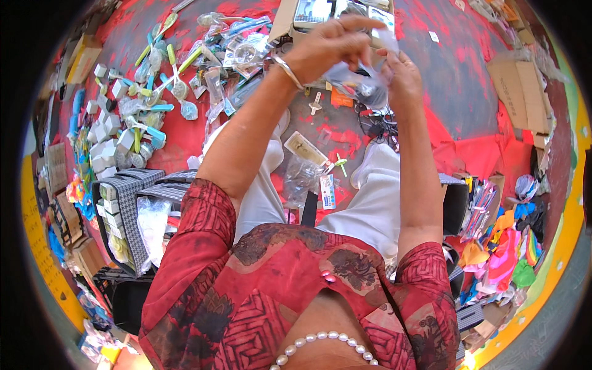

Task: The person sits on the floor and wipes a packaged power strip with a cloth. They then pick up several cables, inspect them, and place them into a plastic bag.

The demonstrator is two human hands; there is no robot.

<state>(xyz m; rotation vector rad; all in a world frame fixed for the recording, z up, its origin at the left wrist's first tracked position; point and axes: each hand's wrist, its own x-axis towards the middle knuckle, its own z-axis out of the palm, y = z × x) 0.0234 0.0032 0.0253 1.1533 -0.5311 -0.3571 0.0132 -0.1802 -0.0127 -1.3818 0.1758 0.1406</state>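
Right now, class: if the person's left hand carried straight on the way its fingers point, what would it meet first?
The left hand points toward the right hand. Its fingers already pinch the clear plastic bag held between both hands, so the bag comes first, then probably the right hand's fingertips. Depth is unclear.

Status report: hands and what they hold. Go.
Both hands raised: left hand and right hand gripping a clear plastic bag with a dark item inside. Nothing between them.

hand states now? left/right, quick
Left hand: closed, pinching the top of the clear plastic bag.
Right hand: closed on the same bag's side.
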